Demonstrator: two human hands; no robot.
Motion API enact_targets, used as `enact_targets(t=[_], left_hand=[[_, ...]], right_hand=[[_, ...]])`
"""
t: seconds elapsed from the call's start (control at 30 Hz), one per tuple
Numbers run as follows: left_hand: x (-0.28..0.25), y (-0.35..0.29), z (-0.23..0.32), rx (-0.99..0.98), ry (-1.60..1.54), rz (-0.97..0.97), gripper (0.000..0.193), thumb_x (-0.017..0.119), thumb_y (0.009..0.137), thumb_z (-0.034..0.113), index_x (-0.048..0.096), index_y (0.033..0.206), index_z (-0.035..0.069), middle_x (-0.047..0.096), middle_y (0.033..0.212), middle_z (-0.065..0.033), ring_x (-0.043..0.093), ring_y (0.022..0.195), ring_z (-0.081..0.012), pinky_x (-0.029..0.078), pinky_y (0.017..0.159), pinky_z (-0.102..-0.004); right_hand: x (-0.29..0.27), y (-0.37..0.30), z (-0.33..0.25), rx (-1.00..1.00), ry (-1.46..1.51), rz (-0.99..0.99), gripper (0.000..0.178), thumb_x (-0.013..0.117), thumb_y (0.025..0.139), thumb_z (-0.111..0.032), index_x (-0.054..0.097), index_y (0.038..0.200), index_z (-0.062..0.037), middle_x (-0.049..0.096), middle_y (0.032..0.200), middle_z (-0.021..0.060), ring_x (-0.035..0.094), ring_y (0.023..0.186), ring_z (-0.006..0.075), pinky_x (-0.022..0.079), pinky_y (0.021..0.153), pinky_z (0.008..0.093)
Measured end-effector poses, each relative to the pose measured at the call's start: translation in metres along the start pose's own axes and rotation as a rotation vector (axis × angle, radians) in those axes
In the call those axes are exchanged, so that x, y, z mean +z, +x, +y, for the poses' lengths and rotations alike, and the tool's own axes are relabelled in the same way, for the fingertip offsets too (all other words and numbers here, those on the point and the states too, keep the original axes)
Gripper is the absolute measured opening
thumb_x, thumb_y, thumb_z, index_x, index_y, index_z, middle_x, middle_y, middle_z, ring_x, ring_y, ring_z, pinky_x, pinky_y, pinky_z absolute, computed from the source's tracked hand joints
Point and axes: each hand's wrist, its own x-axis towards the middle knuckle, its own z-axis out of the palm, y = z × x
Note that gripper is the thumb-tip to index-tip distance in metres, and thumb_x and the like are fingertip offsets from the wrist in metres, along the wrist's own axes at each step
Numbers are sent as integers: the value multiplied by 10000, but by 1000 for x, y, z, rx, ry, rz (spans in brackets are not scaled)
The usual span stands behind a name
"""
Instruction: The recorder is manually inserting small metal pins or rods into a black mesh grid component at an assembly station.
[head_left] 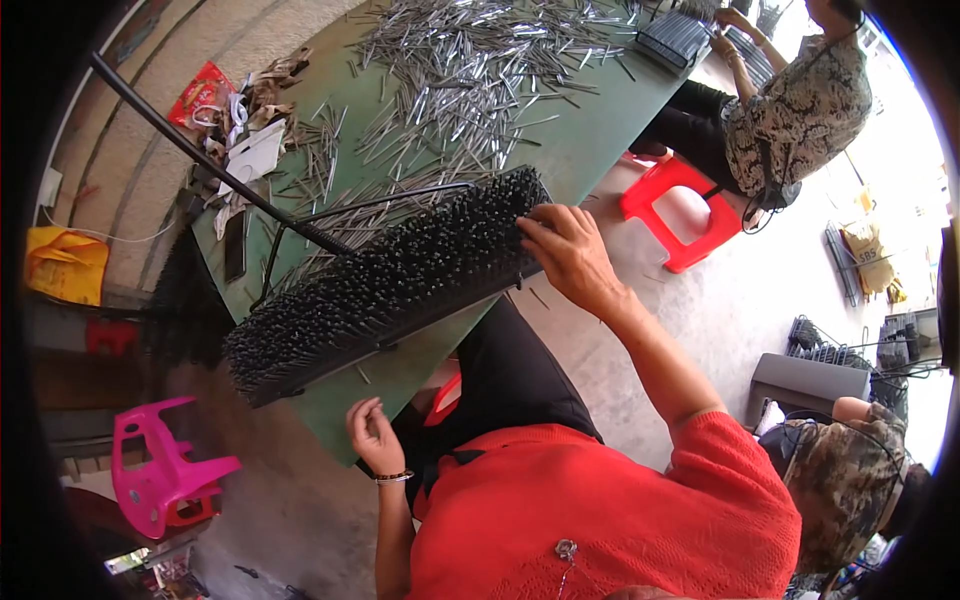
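Observation:
A wide black push broom [390, 265] lies across the near part of the green table [575, 150], its dense bristles facing up. Its long black handle [185, 150] runs off to the upper left, joined by bent metal braces. My right hand [570, 250] is at the broom's right end, fingers curled over the outer bristles; the thumb is mostly hidden. My left hand [372, 435], a beaded bracelet at its wrist, hovers by the table's near edge below the broom, apart from it. Its fingers are bent together, and anything between them is too small to make out.
Loose thin metal strips [470, 70] cover the far table. A phone [235, 245], papers and a red packet [203, 95] lie at its left. A red stool [685, 215] stands right, a pink stool [165, 465] lower left. Two other people [800, 125] sit at the right.

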Motion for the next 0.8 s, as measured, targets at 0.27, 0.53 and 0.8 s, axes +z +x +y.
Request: enact_targets(t=[0.27,0.53,0.8], left_hand=[[-35,26,-44,91,213,226,172,479,809,-67,599,902,15,554,940,-79,566,813,-197,450,618,-276],[-34,35,-74,-65,201,170,118,477,821,-21,593,839,-11,544,929,-83,561,792,-190,465,668,-282],[-24,44,-63,-93,170,161,121,463,818,-29,584,807,-29,559,913,-87,556,797,-194,460,680,-285]], right_hand=[[-2,29,14,88,115,200,152,602,788,-80,630,928,-30,580,897,124,545,839,301,429,749,379],[82,125,139,-217,-150,-356,206,561,761,-69,627,952,-108,596,953,51,548,913,254,437,784,382],[173,174,194,-419,-327,-676,321,564,715,-35,585,1010,-160,579,1034,72,581,951,280,494,748,401]])
